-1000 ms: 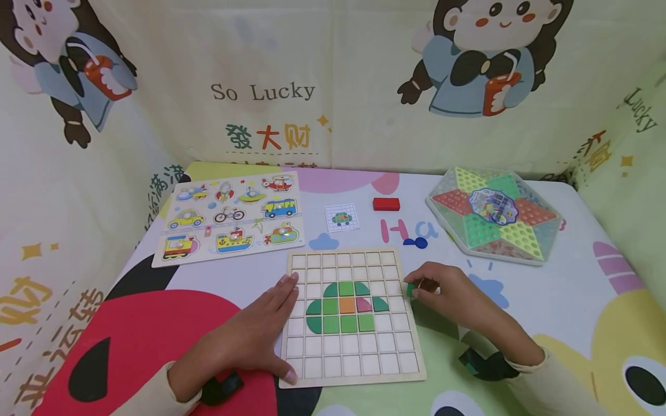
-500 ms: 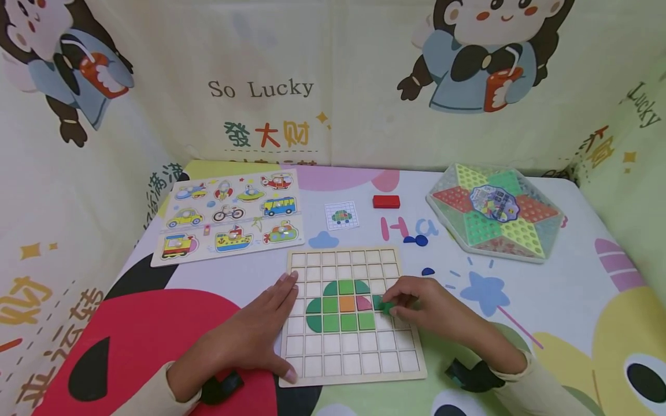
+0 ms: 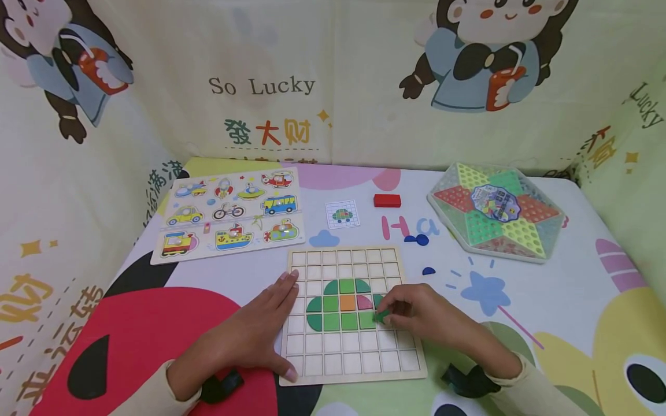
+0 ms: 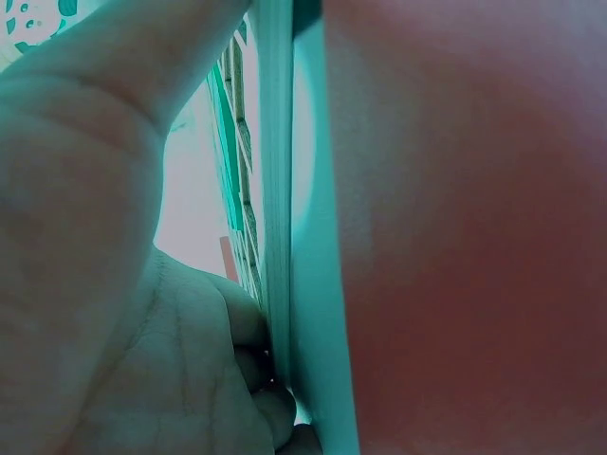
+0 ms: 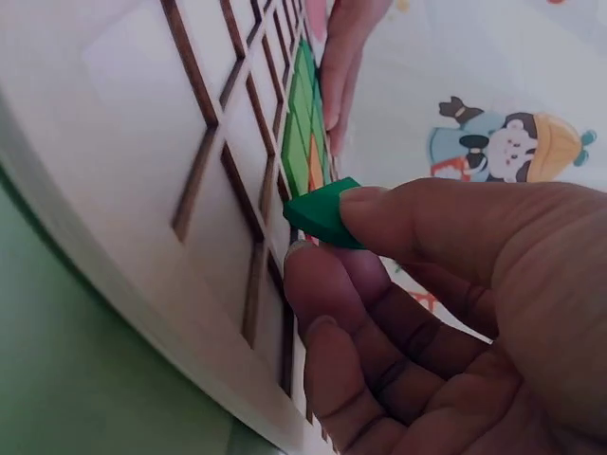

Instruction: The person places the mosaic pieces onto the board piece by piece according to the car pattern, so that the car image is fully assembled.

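A square wooden grid board lies on the table, with light green, dark green, orange and pink tiles forming a turtle-like shape in its middle cells. My left hand rests along the board's left edge, fingers extended at the upper side and thumb at the lower corner. Between thumb and fingers my right hand pinches a dark green tile with one rounded side. It is close over the board, just right of the bottom row of green tiles, and its lower part is partly hidden by the fingertips.
Behind the board lie a small pattern card, a red block and blue pieces. Another blue piece lies right of the board. A vehicle puzzle is back left, a clear hexagonal box back right.
My right hand has carried the dark green tile leftward from beside the board to over its right-hand cells, uncovering a blue piece on the table. My left hand stays in place.
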Motion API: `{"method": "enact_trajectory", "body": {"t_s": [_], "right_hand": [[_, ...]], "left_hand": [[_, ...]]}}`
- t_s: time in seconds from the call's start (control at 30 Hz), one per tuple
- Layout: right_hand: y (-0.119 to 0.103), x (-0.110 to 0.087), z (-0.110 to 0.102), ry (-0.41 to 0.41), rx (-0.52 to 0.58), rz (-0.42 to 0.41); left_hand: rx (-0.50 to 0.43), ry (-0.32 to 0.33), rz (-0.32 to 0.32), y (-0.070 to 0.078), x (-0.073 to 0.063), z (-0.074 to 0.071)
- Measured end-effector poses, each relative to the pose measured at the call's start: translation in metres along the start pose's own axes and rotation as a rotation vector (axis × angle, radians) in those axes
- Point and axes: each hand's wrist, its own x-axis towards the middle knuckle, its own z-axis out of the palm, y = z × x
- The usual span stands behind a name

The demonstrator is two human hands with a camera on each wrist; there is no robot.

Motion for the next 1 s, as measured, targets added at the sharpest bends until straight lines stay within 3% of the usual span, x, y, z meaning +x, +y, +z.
{"method": "enact_trajectory", "body": {"t_s": [0.17, 0.57, 1.0], "right_hand": [[-0.002, 0.000, 0.002, 0.019, -0.045, 0.053], [-0.007, -0.001, 0.007, 0.087, -0.277, 0.124], [0.001, -0.007, -0.007, 0.124, -0.175, 0.070]], "left_hand": [[-0.003, 0.004, 0.001, 0.000, 0.000, 0.000], [0.001, 0.005, 0.012, -0.001, 0.000, 0.000], [-0.007, 0.002, 0.013, -0.001, 0.000, 0.001]]}}
